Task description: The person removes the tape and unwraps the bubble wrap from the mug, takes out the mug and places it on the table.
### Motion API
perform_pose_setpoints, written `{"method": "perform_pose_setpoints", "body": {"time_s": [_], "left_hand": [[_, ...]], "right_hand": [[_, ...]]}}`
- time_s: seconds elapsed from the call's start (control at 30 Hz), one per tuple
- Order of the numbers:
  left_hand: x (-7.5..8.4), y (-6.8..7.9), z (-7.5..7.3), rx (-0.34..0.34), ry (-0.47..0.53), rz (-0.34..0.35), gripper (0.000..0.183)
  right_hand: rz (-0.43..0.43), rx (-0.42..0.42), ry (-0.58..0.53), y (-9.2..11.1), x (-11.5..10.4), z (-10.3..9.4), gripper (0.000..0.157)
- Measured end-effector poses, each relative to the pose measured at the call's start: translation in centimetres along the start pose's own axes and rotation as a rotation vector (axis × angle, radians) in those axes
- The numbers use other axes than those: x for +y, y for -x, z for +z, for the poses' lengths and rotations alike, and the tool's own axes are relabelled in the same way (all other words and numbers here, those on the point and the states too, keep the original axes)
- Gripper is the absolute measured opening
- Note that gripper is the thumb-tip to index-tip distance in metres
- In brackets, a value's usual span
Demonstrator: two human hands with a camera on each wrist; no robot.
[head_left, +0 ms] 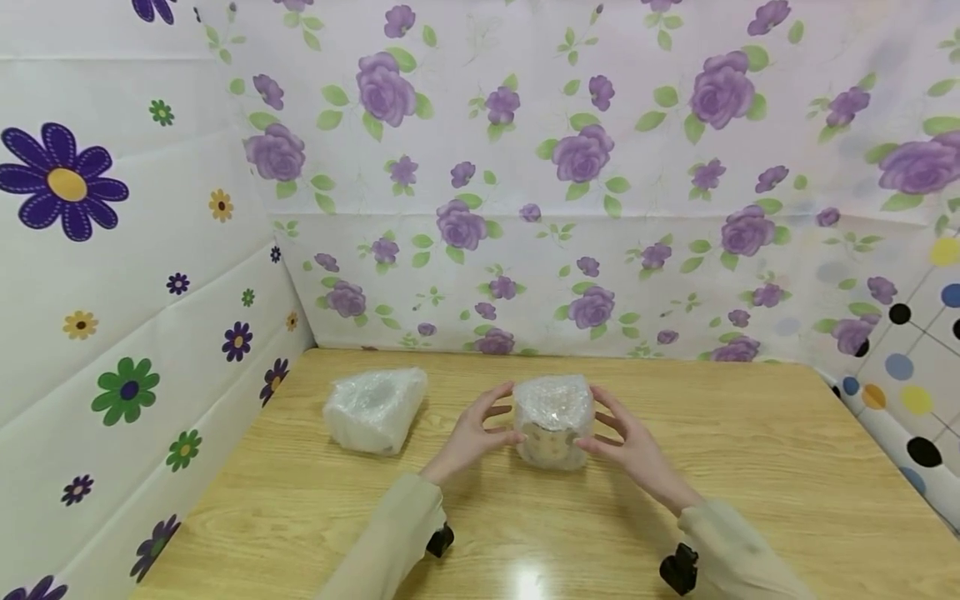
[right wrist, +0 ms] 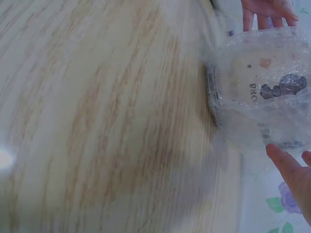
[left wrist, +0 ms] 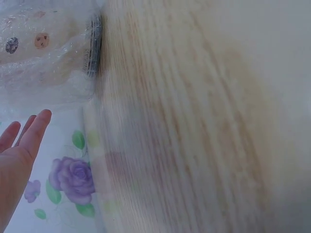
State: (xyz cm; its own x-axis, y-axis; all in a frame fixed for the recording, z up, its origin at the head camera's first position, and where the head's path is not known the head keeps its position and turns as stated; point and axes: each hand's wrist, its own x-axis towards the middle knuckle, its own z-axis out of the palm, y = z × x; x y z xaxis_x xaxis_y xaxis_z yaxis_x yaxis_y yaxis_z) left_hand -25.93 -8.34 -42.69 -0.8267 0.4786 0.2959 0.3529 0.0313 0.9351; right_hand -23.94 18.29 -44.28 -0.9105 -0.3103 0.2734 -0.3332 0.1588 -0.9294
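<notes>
A bubble-wrapped package [head_left: 553,421] stands on the table between the two hands. Through its wrap, the right wrist view shows a pale printed surface with dark letters and small figures; the kind of item inside cannot be told. At its left side is the left hand [head_left: 480,425], fingers spread and loosely bent. The right hand [head_left: 621,433] mirrors it on the other side. In the left wrist view a small gap shows between the left fingertips [left wrist: 44,114] and the wrap. The right thumb or finger reaches the package's edge in the right wrist view.
A second bubble-wrapped package [head_left: 375,410] lies on the wooden table [head_left: 750,433] to the left. Flower-printed cloth [head_left: 465,167] hangs behind the table, with more printed cloth at the left and right sides.
</notes>
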Motion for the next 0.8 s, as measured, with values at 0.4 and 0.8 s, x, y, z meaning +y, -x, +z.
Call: {"method": "perform_pose_setpoints", "body": {"time_s": [0.4,0.8], "left_hand": [[-0.3,-0.1,0.5,0.065,0.030,-0.034,0.065],[-0.5,-0.4,1.0,0.103,0.045,-0.043,0.064]], "right_hand": [[0.065,0.036,0.035,0.0,0.7,0.4,0.079],[0.064,0.055,-0.044,-0.3,1.1,0.2,0.076]]}}
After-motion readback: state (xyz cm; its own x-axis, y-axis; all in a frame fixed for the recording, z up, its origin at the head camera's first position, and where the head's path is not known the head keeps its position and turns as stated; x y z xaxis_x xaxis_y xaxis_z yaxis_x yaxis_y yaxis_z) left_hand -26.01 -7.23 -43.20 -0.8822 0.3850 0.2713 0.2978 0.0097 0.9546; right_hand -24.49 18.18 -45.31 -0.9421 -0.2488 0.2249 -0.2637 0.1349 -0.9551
